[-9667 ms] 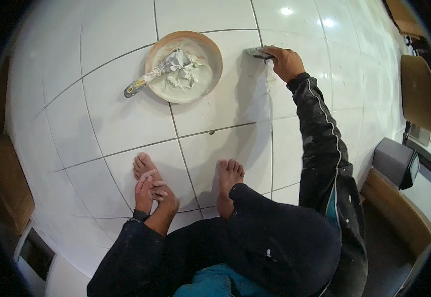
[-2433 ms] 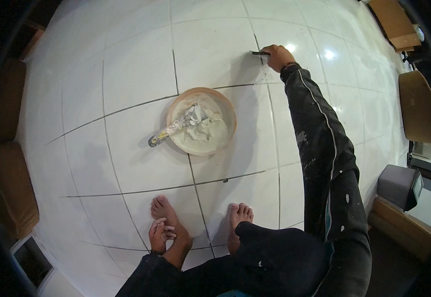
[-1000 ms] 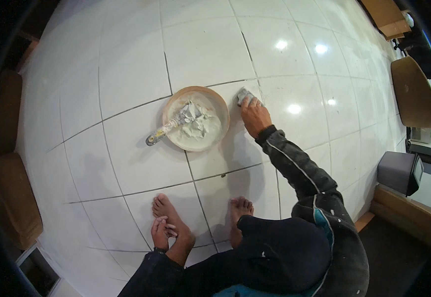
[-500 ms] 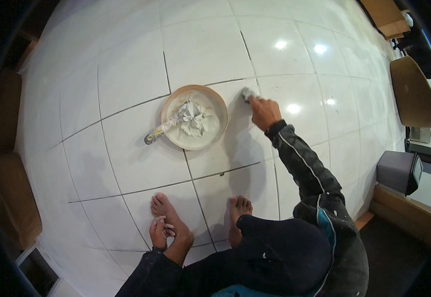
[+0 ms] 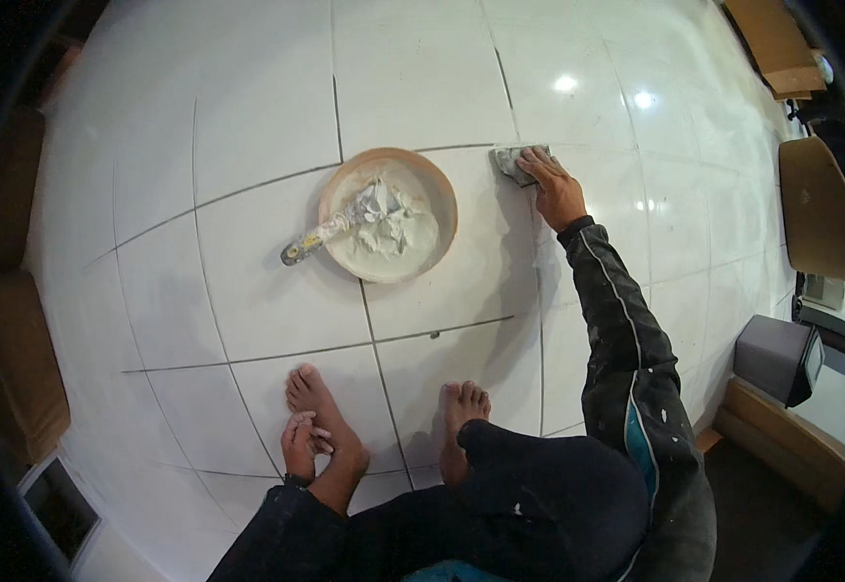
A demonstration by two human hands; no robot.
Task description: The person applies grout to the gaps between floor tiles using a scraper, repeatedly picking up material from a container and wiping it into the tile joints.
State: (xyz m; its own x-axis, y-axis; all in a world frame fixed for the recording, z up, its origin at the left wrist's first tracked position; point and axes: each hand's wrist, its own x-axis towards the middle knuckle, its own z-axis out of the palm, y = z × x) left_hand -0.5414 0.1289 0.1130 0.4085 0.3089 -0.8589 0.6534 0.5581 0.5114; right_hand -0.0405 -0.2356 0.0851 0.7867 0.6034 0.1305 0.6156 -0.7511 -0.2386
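My right hand (image 5: 555, 187) is stretched out over the white tiled floor (image 5: 248, 116), pressing a grey grout-smeared float or sponge (image 5: 514, 160) flat onto a tile joint just right of a round tan bowl (image 5: 442, 209). The bowl holds white grout paste, and a grout-covered trowel (image 5: 330, 231) lies in it with its handle sticking out to the left. My left hand (image 5: 300, 445) rests on my bare left foot (image 5: 318, 409), fingers curled over the toes. My bare right foot (image 5: 461, 412) is flat on the tile beside it.
Dark open joints run between the tiles. A grey box-like unit (image 5: 778, 357) stands at the right by a wooden skirting (image 5: 791, 456). A tan chair (image 5: 818, 209) is at the right edge. Brown wooden panels (image 5: 15, 359) line the left side.
My right hand has pulled back from the far tile joint to the joint beside the bowl, then slid the float a little farther along it. My left hand has stayed on my foot.
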